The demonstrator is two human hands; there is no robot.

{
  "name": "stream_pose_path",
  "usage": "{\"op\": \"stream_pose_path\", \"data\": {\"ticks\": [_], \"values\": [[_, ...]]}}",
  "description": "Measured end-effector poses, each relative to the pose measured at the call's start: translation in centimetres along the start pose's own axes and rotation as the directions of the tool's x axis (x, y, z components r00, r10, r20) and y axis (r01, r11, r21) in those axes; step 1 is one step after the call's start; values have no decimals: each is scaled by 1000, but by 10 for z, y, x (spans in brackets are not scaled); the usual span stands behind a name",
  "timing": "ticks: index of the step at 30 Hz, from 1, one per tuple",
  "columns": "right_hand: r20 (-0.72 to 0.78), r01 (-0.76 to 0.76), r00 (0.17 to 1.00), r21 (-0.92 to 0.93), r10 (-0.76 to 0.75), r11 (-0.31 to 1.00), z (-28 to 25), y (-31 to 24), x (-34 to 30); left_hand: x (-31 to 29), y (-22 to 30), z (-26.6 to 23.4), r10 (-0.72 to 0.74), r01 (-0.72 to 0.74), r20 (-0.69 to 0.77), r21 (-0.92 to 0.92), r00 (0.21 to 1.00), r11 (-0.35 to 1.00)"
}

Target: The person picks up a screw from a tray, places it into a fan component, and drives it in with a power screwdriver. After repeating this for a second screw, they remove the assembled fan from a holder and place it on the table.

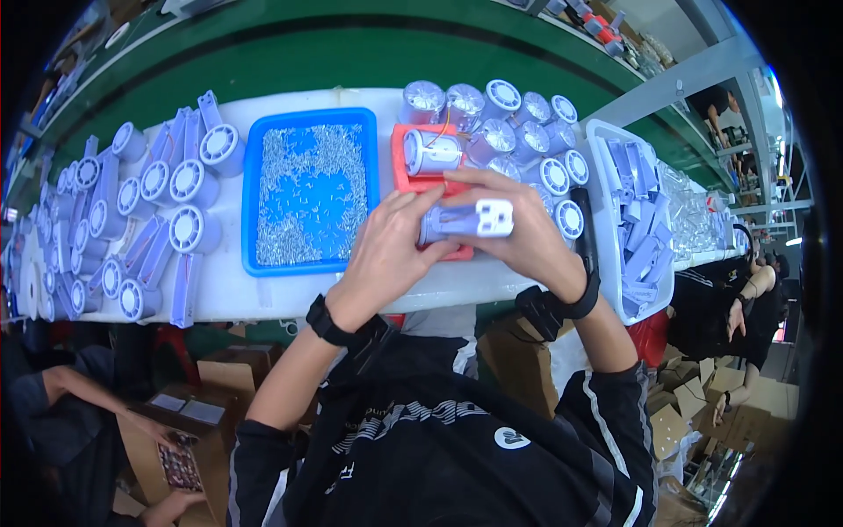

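Note:
Over the white table, my left hand [391, 250] and my right hand [531, 230] are both closed around a lavender plastic handle piece [452, 221]. Its white end with square openings points to the right, toward my right palm. Just beyond my fingers, a red fixture [399, 180] cradles a lavender round housing [436, 155], with thin orange and red wires rising from it. My fingers cover the near part of the fixture and some of the handle piece.
Left of the fixture lies a blue tray [372, 158] of small screws. Many fan-like lavender units [187, 230] cover the table's left. Round housings [531, 139] stand behind right, beside a white bin [650, 309] of lavender handle parts. Other people work at both sides, near cardboard boxes [233, 373].

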State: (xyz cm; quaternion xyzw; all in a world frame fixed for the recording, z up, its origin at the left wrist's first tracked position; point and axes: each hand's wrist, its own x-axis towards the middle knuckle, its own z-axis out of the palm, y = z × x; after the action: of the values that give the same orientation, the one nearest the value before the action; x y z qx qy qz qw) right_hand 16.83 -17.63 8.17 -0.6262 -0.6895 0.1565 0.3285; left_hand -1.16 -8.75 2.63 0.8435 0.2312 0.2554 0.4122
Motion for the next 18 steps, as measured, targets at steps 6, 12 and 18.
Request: {"op": "stream_pose_path", "data": {"ticks": [6, 12, 18], "values": [[44, 71, 996, 49, -74, 996, -11, 1, -16, -2, -6, 6, 147, -147, -15, -31, 989, 989], [10, 80, 997, -108, -80, 991, -31, 1, -25, -10, -5, -8, 124, -129, 47, 108, 991, 986], [-522, -448, 829, -409, 199, 795, -163, 87, -54, -13, 14, -25, -148, 160, 102, -123, 984, 979]]}}
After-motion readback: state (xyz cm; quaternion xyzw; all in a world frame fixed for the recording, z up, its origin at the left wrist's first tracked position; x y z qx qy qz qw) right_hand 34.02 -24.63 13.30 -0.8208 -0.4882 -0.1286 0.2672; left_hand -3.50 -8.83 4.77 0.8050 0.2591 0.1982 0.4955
